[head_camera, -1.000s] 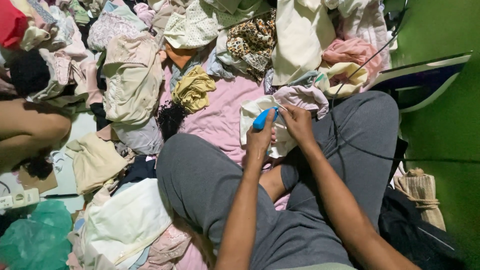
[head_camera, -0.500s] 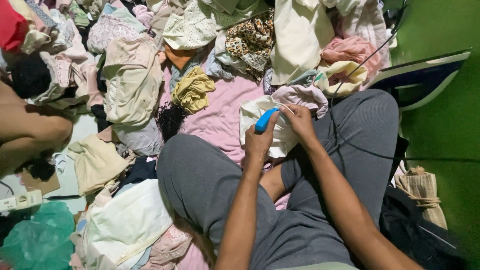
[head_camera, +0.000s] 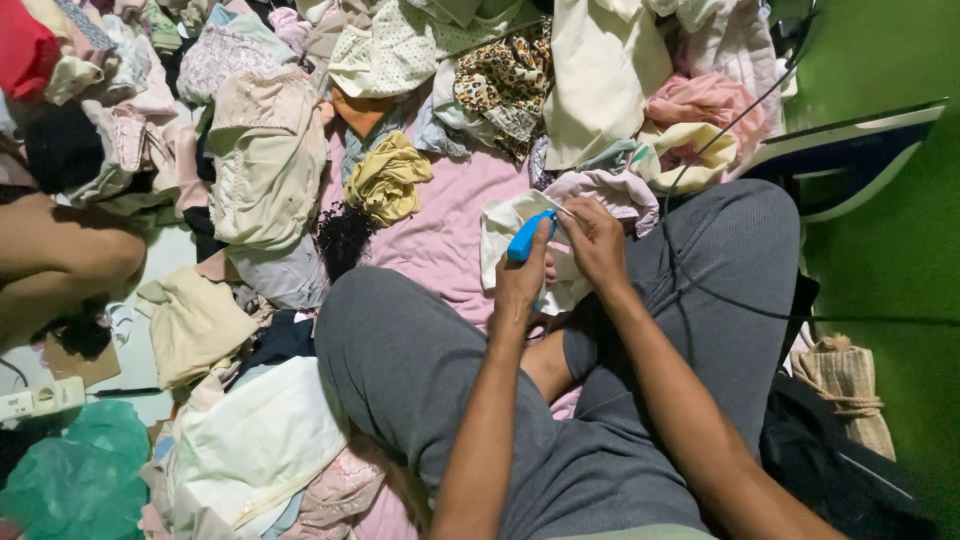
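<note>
just above the lap, the left hand (head_camera: 520, 285) wraps a blue-handled tool (head_camera: 527, 236), its long axis slanting up-right toward the right hand (head_camera: 597, 245), whose grip pinches the cream cloth (head_camera: 505, 225) lying directly under both, touching them.

Person seated on the floor, clothes heaped all round.

The left hand (head_camera: 522, 283) and right hand (head_camera: 597, 243) meet over a cloth (head_camera: 503, 228) that lies on a sheet (head_camera: 440, 235) just ahead of the knees, a tool (head_camera: 529, 236) in the left hand's fingers. A crumpled rag (head_camera: 387, 178) lies left of the cloth. The clothes pile (head_camera: 420, 60) fills the far side. A bag (head_camera: 75, 480) sits in the near-left corner, a power strip (head_camera: 35, 398) just behind it. A cord (head_camera: 700, 150) runs over the right knee.
</note>
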